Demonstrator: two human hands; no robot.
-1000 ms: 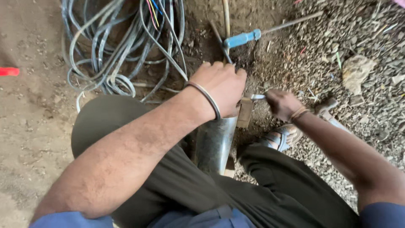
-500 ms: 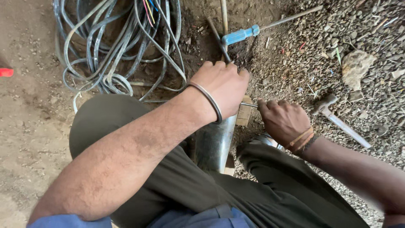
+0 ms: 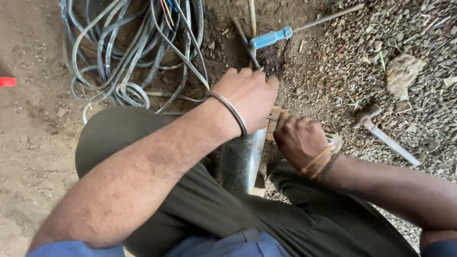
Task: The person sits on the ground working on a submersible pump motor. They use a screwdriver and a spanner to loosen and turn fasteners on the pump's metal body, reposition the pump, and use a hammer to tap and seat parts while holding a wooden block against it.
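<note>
My left hand (image 3: 248, 97), with a metal bangle on the wrist, is closed over the top end of an upright grey metal cylinder (image 3: 241, 162) that stands between my knees. My right hand (image 3: 300, 140), with thread bands on the wrist, is closed around a small tool; its thin metal tip pokes out next to a small wooden piece (image 3: 273, 123) at the cylinder's top. What the tip touches is hidden by my left hand.
A bundle of grey cables (image 3: 133, 52) lies on the dirt at upper left. A blue-handled screwdriver (image 3: 271, 38) lies above my hands. A hammer (image 3: 383, 134) and a stone (image 3: 402, 71) rest on gravel at right. A red object (image 3: 7, 82) sits at the left edge.
My right hand has drawn in leftward toward the cylinder top and turned, with its back now facing up. The hammer it had covered is now in view. My left hand has stayed in place.
</note>
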